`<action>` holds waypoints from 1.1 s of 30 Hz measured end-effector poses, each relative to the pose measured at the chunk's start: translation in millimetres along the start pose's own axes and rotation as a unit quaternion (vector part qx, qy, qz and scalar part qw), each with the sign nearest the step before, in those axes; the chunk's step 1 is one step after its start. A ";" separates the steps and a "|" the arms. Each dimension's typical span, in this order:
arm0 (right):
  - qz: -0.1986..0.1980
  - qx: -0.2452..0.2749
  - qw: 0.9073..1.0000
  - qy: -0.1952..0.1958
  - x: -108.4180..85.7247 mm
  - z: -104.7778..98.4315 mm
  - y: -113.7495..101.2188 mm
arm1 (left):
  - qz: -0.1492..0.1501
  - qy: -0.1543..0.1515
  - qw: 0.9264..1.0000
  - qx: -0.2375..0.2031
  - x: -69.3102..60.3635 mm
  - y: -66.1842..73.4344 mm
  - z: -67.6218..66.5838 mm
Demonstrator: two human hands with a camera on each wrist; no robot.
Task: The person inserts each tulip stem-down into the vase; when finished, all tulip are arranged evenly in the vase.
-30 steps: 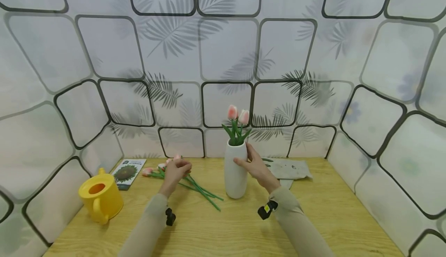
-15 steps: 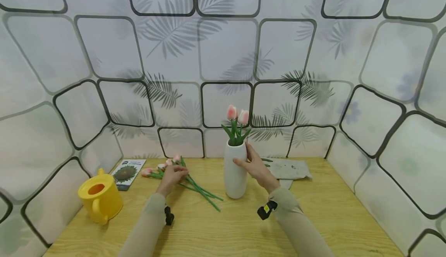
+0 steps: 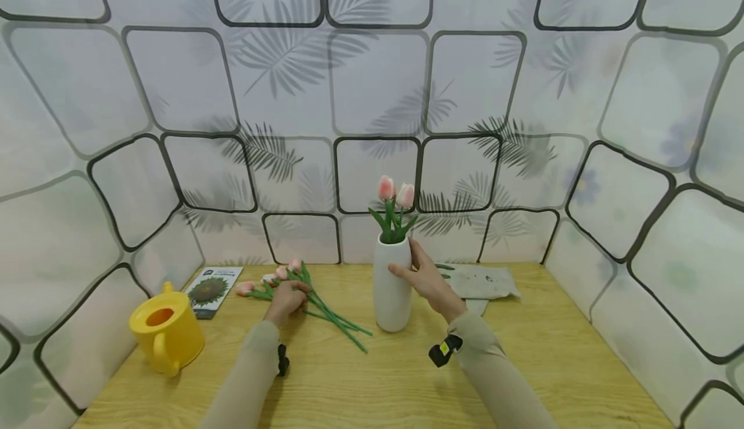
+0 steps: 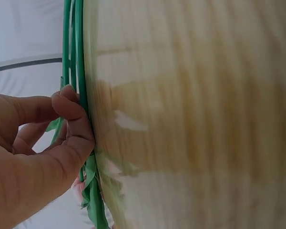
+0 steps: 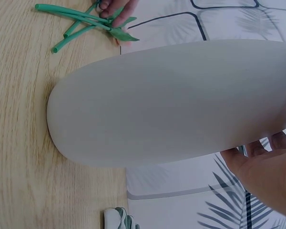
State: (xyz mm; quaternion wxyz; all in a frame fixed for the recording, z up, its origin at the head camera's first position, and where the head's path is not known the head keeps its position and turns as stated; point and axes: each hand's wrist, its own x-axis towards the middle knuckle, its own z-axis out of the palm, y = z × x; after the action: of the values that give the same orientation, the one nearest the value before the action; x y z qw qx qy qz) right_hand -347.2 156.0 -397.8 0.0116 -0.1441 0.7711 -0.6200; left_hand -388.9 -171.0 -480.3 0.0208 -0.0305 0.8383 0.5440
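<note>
A white vase (image 3: 392, 287) stands upright on the table with two pink-and-white tulips (image 3: 395, 206) in its mouth. My right hand (image 3: 427, 280) grips its upper right side, and the right wrist view shows the fingers (image 5: 279, 141) along the wall near the top. Several more tulips lie to the left, heads (image 3: 273, 278) at the back and green stems (image 3: 337, 319) slanting toward the vase. Over these stems is my left hand (image 3: 287, 300). In the left wrist view its thumb and index finger pinch at a stem (image 4: 81, 57); the fingers partly hide the contact.
A yellow watering can (image 3: 168, 332) stands at the left. Behind it lies a packet with a sunflower picture (image 3: 209, 290). At the back right, behind the right hand, lies a light grey cloth item (image 3: 485, 282). Patterned curtain walls (image 3: 378, 112) enclose the wooden table (image 3: 360, 390).
My left hand has lowered onto the stems of the lying tulips, and its fingers have closed in. The right hand and the vase have stayed in place.
</note>
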 end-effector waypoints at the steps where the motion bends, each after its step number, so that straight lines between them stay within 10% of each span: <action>1: -0.001 -0.001 1.000 -0.002 -0.1 -0.2 0.0 | 0.000 -0.003 1.000 0.002 -0.4 0.4 0.1; 33: -0.005 -0.004 1.000 -0.008 -2.5 -0.3 -3.9 | -0.010 0.014 0.998 -0.066 4.2 -3.8 1.7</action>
State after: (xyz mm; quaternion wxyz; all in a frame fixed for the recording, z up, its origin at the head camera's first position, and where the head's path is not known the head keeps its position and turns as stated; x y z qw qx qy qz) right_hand -344.1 156.1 -394.4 0.0141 -0.1523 0.7727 -0.6160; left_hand -392.8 -171.1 -484.8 0.0125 -0.0477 0.8005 0.5973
